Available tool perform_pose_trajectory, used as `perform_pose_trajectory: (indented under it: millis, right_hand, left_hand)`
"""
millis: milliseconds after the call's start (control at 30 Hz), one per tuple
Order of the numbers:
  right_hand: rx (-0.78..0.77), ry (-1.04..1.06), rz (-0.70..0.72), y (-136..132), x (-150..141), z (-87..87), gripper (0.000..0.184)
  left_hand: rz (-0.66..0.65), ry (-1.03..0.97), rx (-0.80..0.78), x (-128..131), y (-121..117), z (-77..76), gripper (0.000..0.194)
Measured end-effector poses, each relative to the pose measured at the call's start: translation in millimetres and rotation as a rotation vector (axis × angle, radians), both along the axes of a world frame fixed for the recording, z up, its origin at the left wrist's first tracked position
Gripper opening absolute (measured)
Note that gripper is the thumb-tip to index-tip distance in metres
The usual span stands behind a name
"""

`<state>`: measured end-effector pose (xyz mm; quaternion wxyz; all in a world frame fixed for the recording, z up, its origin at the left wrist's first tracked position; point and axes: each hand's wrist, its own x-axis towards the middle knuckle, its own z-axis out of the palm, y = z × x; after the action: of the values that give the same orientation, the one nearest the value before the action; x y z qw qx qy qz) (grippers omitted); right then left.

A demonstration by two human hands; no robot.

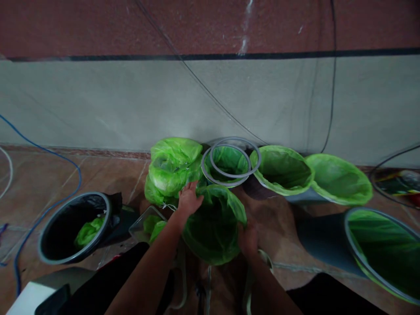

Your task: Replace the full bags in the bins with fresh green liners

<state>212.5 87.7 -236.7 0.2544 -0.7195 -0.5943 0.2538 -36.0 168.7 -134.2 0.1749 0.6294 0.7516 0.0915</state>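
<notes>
Two bare hands at a lined bin. The central bin (215,251), its mouth draped in green film, stands between the person's forearms, near the middle of the floor (272,223). The hands are apart, on opposite sides of the mouth: the left hand (190,200), fingers spread, is at the far left edge of the film; the right hand (248,239) is at the right edge, its fingers too dim to tell whether they grip.

Far left of the mouth lies a bundle of green bags (173,170); nearer, a clear tub (140,228) holds green film. Beyond the mouth, two grey rings (259,158) overlap at the top of another green-lined bin (226,159). To the right are three more green-lined bins (323,238); at left, a black-lined bin (126,224) contains crumpled green film. A blue cable (79,179) curves past it.
</notes>
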Motion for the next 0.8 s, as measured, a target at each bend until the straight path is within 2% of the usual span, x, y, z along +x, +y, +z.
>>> perform_pose_trajectory:
  millis: [100,167,267,367,433,500,600,800]
  right_hand:
    - [-0.015,-0.038,-0.093,-15,-10,0.1,0.038]
    - [-0.004,-0.036,-0.112,-8,-9,8.9,0.045]
    - [0.044,-0.072,-0.153,26,-1,32.7,0.059]
    - [0.068,-0.035,-0.053,69,0,54.2,0.053]
    - [0.043,0.027,0.006,91,-6,59.4,0.049]
    - [0.016,0.105,0.062,104,-13,56.5,0.043]
    - [0.000,0.228,0.088,103,-19,43.8,0.031]
    - [0.159,0.391,-0.010,84,-12,24.6,0.025]
  left_hand:
    - [-0.023,-0.001,-0.018,4,2,-3.8,0.064]
    - [-0.045,0.002,-0.003,9,7,-5.4,0.061]
    - [-0.076,0.014,0.017,19,19,-4.9,0.053]
    - [-0.135,0.041,0.013,29,33,-4.2,0.047]
    - [-0.162,0.047,-0.012,34,41,-5.7,0.043]
    - [-0.168,0.031,-0.041,36,45,-9.1,0.034]
    - [-0.157,0.008,-0.040,31,41,-17.4,0.025]
    - [-0.133,-0.109,0.178,16,13,-40.0,0.023]
